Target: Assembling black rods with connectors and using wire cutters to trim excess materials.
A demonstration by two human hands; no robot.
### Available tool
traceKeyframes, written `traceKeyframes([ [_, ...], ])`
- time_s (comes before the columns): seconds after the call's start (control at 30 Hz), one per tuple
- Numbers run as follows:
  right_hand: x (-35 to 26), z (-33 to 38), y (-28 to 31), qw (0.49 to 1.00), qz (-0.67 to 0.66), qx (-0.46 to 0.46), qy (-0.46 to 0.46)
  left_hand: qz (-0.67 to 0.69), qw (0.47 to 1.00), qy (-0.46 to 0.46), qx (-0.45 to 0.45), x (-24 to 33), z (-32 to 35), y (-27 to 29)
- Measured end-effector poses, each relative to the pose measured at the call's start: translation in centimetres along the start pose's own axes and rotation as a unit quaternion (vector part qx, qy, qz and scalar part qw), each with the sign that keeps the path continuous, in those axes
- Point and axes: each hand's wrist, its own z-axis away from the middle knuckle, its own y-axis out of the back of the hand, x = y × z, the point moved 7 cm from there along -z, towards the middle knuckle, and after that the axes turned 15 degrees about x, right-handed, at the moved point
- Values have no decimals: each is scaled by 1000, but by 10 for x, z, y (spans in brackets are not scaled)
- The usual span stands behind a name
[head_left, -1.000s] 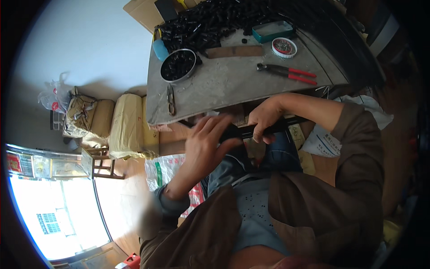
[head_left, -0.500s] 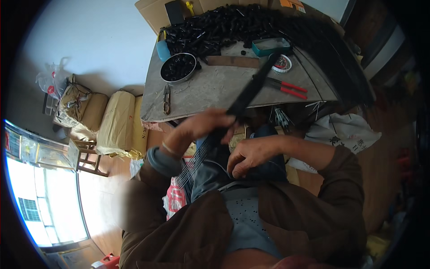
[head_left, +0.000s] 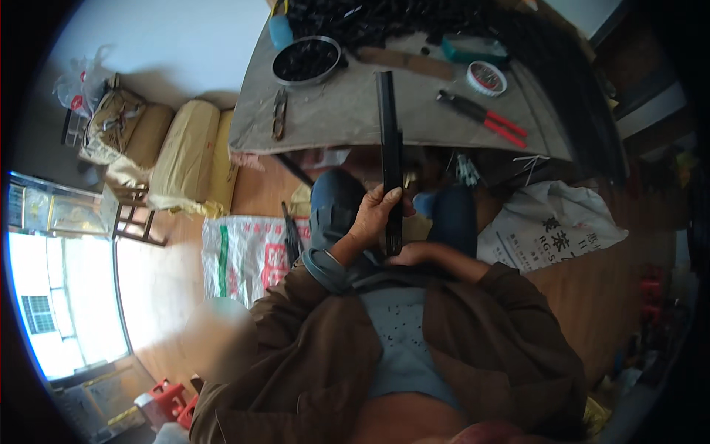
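Observation:
My left hand [head_left: 375, 214] is wrapped round a long, narrow bundle of thin black rods [head_left: 387, 133]. The bundle stands nearly upright in the view, above my lap, its far end reaching over the table edge. My right hand [head_left: 412, 254] is at the bundle's near end, close against it or touching. Its fingers are partly hidden and blurred, so I cannot tell whether they grip.
On the table [head_left: 347, 118] are a bowl of small black parts [head_left: 307, 61], red-handled pliers [head_left: 484, 118], snips [head_left: 279, 115], a round tub [head_left: 487, 78], a teal tray [head_left: 473, 49] and heaped black pieces [head_left: 355, 15]. Sacks [head_left: 551, 229] lie on the floor.
The bundle has swung from a slant to nearly upright, and its loose fanned rods now sit together. My right hand has moved to its near end. The view has shifted, so the table appears higher.

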Motion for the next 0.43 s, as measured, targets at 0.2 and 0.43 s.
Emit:
traceKeyframes([
  [0.2, 64, 6, -28, 972, -1, -195, -130, -84, 996, -35, 25, 41, 14, -19],
  [0.43, -17, 35, 18, 968, -52, -136, -203, -139, 984, -48, -97, 67, 5, -68],
])
